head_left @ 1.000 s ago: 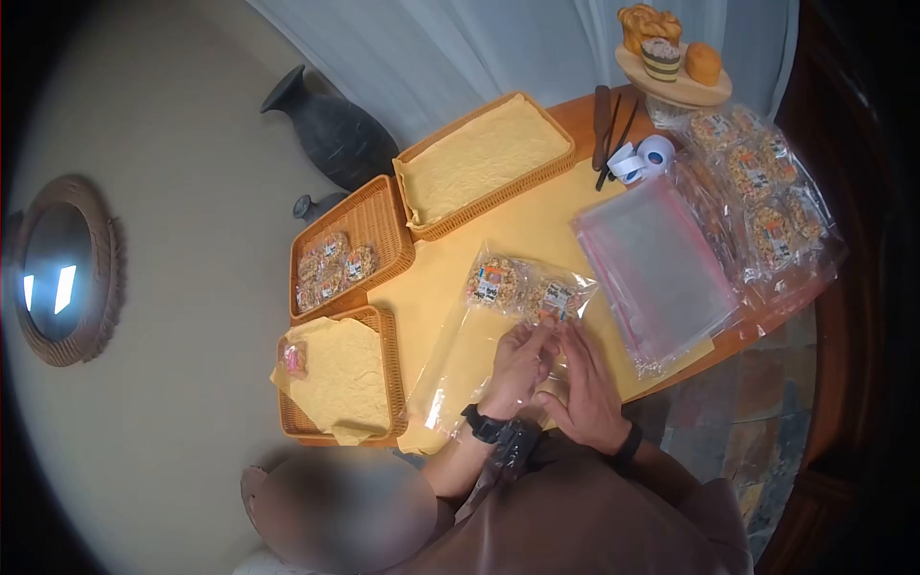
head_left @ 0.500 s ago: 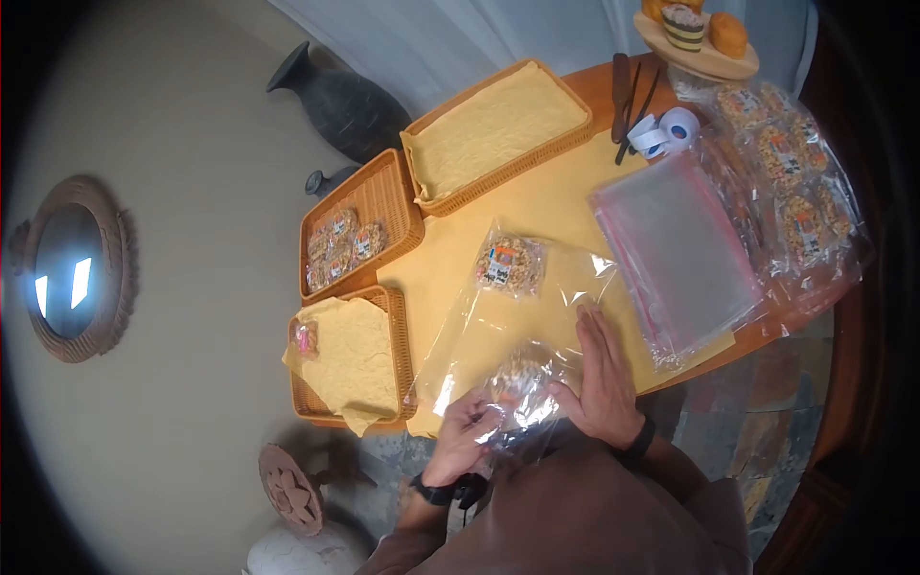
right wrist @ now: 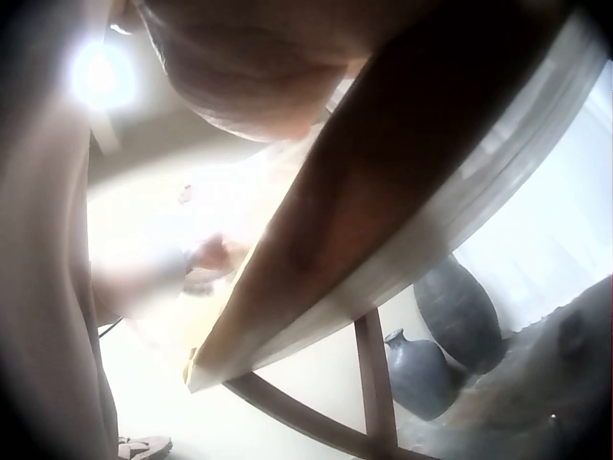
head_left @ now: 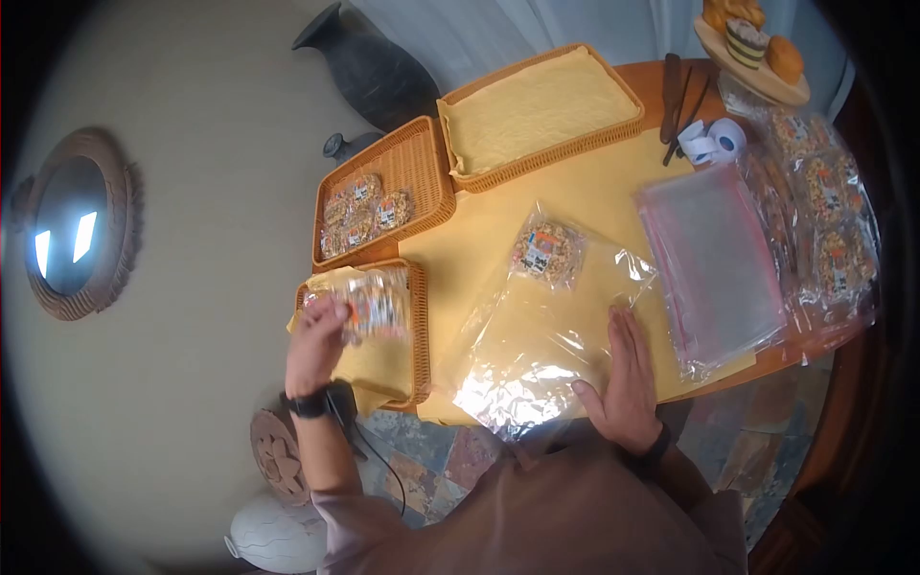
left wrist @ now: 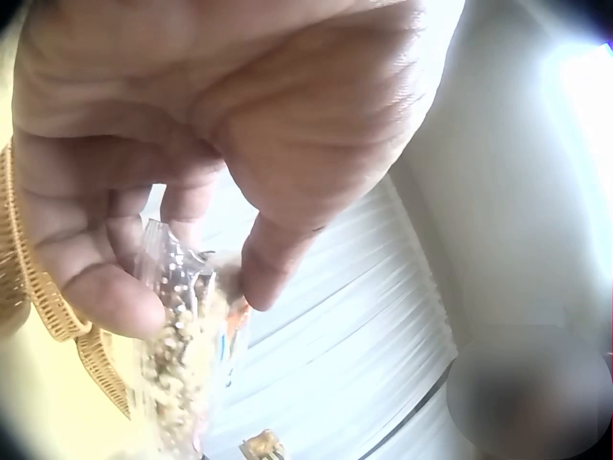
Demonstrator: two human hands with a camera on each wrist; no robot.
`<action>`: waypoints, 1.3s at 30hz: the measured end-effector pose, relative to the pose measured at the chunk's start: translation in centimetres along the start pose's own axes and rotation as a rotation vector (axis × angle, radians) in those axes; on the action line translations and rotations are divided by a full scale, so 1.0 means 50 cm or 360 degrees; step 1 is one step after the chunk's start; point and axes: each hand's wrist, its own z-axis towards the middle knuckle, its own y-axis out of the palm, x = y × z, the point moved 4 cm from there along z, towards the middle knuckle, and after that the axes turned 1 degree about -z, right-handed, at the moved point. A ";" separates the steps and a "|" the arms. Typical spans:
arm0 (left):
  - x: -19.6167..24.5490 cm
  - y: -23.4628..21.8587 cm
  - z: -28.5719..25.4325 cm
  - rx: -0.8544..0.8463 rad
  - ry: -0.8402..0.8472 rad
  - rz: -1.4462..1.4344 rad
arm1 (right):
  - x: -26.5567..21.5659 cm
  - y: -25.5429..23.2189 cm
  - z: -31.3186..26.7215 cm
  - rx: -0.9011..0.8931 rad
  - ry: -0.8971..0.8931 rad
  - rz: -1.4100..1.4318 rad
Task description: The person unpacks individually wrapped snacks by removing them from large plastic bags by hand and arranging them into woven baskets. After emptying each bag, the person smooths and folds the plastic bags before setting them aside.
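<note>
My left hand [head_left: 321, 347] pinches a clear-wrapped nut cluster packet [head_left: 379, 305] between thumb and fingers, held over the lined basket at the left. The left wrist view shows the wrapper of puffed, nutty pieces [left wrist: 177, 374] hanging below the thumb and fingers. On the yellow cloth lies a large clear plastic bag [head_left: 575, 331]. My right hand [head_left: 628, 388] rests on its right side with fingers straight, holding nothing. Another nut cluster packet [head_left: 548, 253] with a printed label sits at the bag's far end. In the right wrist view, only part of the right hand [right wrist: 244, 72] shows.
A wicker basket [head_left: 422, 222] with several packets stands behind the lined basket [head_left: 418, 335]; a larger lined basket [head_left: 460, 177] is farther back. Flat clear bags [head_left: 714, 273] lie at right, beside more packets [head_left: 832, 187]. A label roll [head_left: 728, 139] stands near the back edge.
Both hands were together at the packet on the bag. The left hand has drawn it toward the body, then carried it left over the basket. The right hand has stayed on the bag, flattening out.
</note>
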 end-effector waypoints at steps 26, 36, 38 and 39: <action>-0.034 -0.082 0.593 0.0670 0.0323 0.0781 | 0.006 0.019 0.006 -0.0075 0.0180 -0.0165; -0.018 -0.065 0.604 0.0820 0.0441 0.1569 | 0.005 0.021 0.009 -0.0090 0.0217 -0.0196; -0.016 -0.048 0.604 0.0787 0.0375 0.1764 | 0.003 0.022 0.010 -0.0095 0.0221 -0.0201; -0.016 -0.043 0.604 0.0790 0.0372 0.1763 | 0.004 0.022 0.010 -0.0101 0.0223 -0.0205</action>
